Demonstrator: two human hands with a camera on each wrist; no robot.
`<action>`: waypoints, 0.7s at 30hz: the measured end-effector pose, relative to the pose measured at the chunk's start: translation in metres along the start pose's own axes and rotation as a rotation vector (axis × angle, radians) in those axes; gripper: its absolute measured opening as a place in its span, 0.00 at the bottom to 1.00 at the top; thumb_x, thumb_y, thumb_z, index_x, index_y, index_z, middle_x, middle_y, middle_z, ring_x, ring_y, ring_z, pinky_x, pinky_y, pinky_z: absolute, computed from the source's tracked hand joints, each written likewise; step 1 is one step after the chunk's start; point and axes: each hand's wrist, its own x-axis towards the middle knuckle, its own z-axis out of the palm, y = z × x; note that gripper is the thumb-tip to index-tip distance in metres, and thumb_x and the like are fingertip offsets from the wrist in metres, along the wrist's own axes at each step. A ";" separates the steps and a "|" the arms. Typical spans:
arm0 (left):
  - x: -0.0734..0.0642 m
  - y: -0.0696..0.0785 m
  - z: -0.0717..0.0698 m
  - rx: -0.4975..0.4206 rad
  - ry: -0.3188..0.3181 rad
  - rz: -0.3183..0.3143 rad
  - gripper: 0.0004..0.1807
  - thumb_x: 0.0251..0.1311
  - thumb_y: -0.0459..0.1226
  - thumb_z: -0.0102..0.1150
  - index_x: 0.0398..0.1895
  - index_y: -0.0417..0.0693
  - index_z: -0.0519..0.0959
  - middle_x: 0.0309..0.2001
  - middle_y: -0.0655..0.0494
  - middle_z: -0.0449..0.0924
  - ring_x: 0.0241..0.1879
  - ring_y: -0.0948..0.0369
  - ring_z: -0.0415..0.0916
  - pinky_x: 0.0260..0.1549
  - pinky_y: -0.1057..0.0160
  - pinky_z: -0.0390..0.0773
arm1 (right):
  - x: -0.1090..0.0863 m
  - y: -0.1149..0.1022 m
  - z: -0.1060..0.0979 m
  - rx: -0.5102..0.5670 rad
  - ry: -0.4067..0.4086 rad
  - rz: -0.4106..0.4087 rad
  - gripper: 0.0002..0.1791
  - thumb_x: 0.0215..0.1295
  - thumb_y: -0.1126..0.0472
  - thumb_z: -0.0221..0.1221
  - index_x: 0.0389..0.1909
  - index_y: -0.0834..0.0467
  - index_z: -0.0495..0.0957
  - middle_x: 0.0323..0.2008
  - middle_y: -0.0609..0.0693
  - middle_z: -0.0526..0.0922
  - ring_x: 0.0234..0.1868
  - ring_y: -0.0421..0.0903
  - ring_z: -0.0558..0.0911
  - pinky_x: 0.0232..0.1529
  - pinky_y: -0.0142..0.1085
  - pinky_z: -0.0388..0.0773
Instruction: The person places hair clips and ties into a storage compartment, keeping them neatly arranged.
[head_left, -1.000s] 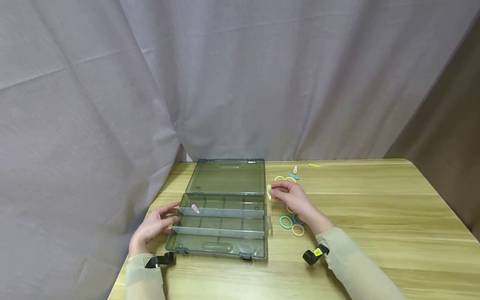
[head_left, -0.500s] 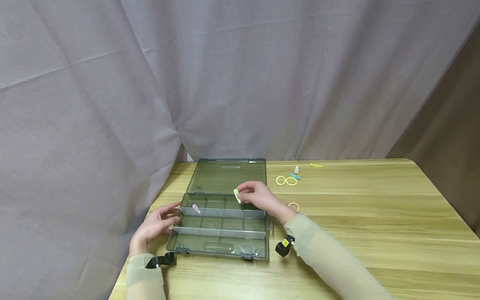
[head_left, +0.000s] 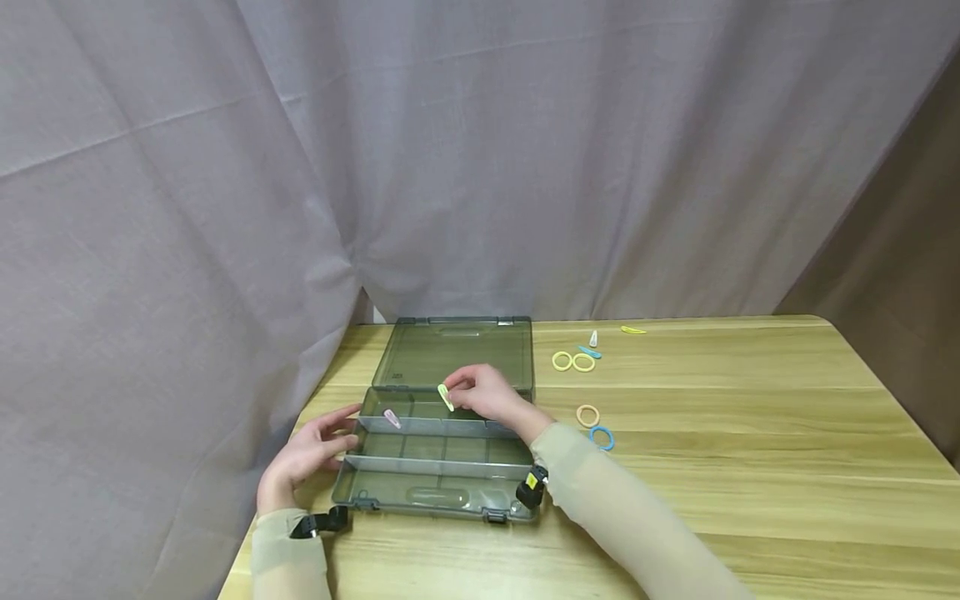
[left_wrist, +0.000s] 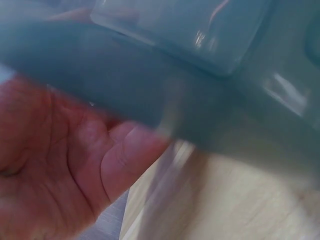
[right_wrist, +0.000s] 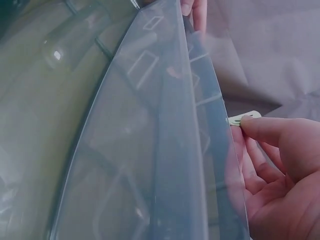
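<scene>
A hair clip (head_left: pixel 446 397), pale yellow-green, is pinched between the thumb and fingers of my right hand (head_left: pixel 487 393). That hand is over the back row of a smoky see-through storage box (head_left: pixel 438 510), whose lid lies folded back. In the right wrist view the clip (right_wrist: pixel 245 118) sticks out from the fingertips behind a clear divider. A pink hair clip (head_left: pixel 392 418) leans at the left of the back row. My left hand (head_left: pixel 303 454) touches the box's left wall with loosely spread fingers. In the left wrist view its thumb (left_wrist: pixel 135 155) lies along the wall.
Right of the box lie two yellow hair ties (head_left: pixel 573 362), an orange hair tie (head_left: pixel 588 416) and a blue hair tie (head_left: pixel 602 438). Farther back are a blue clip (head_left: pixel 589 352), a white clip (head_left: pixel 593 339) and a yellow clip (head_left: pixel 633 330). A grey curtain (head_left: pixel 480 167) hangs behind the table.
My right hand has carried the yellow-green hair clip left, from beside the box to over its back row. The left hand has stayed at the box's left wall.
</scene>
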 end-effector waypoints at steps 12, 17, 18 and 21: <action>0.000 0.000 0.000 -0.019 -0.016 -0.001 0.37 0.74 0.36 0.66 0.83 0.45 0.65 0.73 0.31 0.70 0.62 0.46 0.77 0.43 0.53 0.87 | 0.014 -0.008 0.038 -0.138 -0.028 -0.018 0.08 0.65 0.69 0.69 0.45 0.64 0.89 0.34 0.50 0.91 0.29 0.36 0.84 0.30 0.29 0.78; 0.001 -0.002 -0.001 -0.009 -0.005 -0.005 0.37 0.73 0.38 0.67 0.82 0.47 0.66 0.73 0.33 0.71 0.63 0.45 0.77 0.43 0.53 0.87 | 0.017 -0.015 0.048 -0.223 -0.009 -0.016 0.08 0.65 0.68 0.70 0.43 0.62 0.91 0.32 0.48 0.91 0.28 0.35 0.82 0.31 0.29 0.78; 0.001 -0.002 -0.001 -0.007 -0.003 -0.004 0.37 0.73 0.38 0.67 0.82 0.47 0.67 0.72 0.33 0.71 0.63 0.45 0.77 0.43 0.52 0.87 | 0.018 -0.017 0.050 -0.242 -0.004 -0.018 0.07 0.64 0.68 0.70 0.43 0.62 0.91 0.32 0.48 0.91 0.29 0.35 0.82 0.32 0.29 0.78; 0.002 -0.003 -0.001 -0.006 -0.007 0.001 0.36 0.74 0.37 0.66 0.82 0.47 0.66 0.73 0.33 0.71 0.63 0.45 0.77 0.43 0.52 0.88 | 0.020 -0.021 0.057 -0.309 0.019 -0.028 0.07 0.62 0.67 0.71 0.41 0.61 0.92 0.33 0.47 0.92 0.29 0.35 0.83 0.37 0.30 0.80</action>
